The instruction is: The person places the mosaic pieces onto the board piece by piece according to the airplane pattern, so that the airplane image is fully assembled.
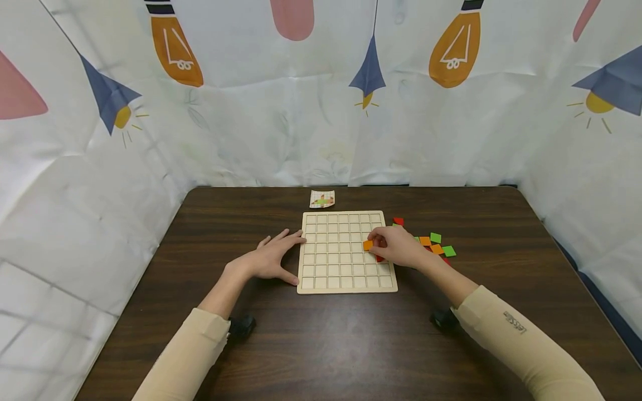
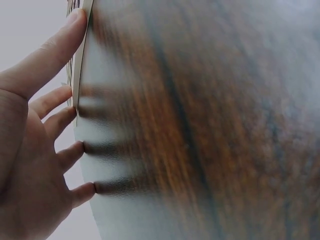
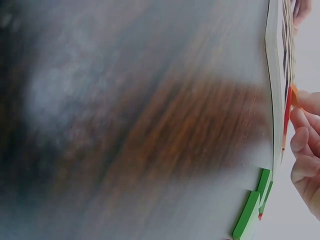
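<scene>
A square wooden grid board [image 1: 333, 254] lies on the dark table, its recessed cells mostly bare. My right hand [image 1: 398, 246] pinches an orange tile [image 1: 368, 245] over the board's right part. Just below those fingers a red tile [image 1: 379, 258] sits on the board, partly covered by the hand. The right wrist view shows the orange tile [image 3: 295, 96] tilted between fingertips, next to the red tile [image 3: 287, 111]. My left hand [image 1: 270, 257] is spread, thumb and fingers touching the board's left edge; in the left wrist view that hand [image 2: 37, 135] rests its fingertips at the board edge and table.
Right of the board lie loose tiles: green [image 1: 436, 238], orange [image 1: 424, 241] and red [image 1: 398, 221], several of them partly behind the right hand. A small card [image 1: 322, 199] with a coloured grid pattern lies beyond the board. A printed curtain [image 1: 301, 133] hangs behind the table [image 1: 321, 345].
</scene>
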The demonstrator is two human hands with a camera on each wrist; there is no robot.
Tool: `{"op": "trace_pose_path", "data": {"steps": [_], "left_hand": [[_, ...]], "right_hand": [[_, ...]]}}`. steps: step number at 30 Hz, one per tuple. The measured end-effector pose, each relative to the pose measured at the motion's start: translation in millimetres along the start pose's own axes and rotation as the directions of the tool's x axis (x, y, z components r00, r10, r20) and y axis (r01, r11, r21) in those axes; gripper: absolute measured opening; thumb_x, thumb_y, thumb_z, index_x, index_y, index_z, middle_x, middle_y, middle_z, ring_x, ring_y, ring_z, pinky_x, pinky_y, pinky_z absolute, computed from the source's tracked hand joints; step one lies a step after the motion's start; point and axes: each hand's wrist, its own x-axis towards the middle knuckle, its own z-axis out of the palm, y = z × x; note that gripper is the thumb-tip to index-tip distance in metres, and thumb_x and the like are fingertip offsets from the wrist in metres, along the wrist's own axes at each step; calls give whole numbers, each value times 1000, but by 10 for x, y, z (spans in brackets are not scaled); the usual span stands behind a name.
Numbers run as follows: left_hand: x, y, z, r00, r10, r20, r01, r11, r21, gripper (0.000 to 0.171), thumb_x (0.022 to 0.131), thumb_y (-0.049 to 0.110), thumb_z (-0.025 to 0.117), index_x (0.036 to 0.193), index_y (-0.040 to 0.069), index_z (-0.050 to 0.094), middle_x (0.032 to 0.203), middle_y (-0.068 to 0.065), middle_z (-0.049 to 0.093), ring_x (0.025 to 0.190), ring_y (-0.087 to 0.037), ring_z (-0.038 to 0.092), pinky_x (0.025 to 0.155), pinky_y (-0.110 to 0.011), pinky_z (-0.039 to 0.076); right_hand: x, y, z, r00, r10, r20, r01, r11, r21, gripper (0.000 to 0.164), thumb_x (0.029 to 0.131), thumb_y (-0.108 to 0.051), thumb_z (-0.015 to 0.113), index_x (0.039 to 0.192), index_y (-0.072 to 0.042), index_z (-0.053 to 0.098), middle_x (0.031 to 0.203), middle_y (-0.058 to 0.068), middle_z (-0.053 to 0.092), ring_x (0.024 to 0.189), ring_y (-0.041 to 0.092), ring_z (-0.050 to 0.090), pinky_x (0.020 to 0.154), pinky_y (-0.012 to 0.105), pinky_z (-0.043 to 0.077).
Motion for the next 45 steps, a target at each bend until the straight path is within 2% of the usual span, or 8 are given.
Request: {"op": "trace_pose_path", "data": {"steps": [8,22,35,45], "left_hand": [[-1,9,-10,1000,-7,-2,7,1000,13,102,79,49,89,160,17,36,171,-6,17,157,-33,3,117,-69,4],[38,-23,-19,1000,-6,-24,6,1000,14,102,78,51,88,161,19,37,171,-4,16,157,-34,2,115,-72,2],[44,-34,-40,1000,-5,-5,5,1000,-3,97,84,51,83,162,19,35,171,-4,14,157,-34,1,116,-71,2],[59,-40,-32,1000,-1,-1,1,1000,-6,89,91,51,76,162,19,34,171,-4,13,157,-34,0,116,-71,0]], "right_hand": [[30,0,19,1000,-24,-10,24,1000,-9,19,94,-12,75,111,-3,71,83,-3,61,72,14,54,69,32,49],[66,-3,17,1000,-2,-24,1,1000,-24,20,95,-14,76,111,-3,70,84,-3,63,73,14,55,68,32,50],[68,6,8,1000,16,-8,-17,1000,-27,22,92,-14,78,111,-4,72,87,-2,63,78,17,55,72,33,50],[13,31,-12,1000,-2,-24,2,1000,-10,23,92,-13,78,112,-4,71,89,-2,63,78,17,55,73,34,50]]}}
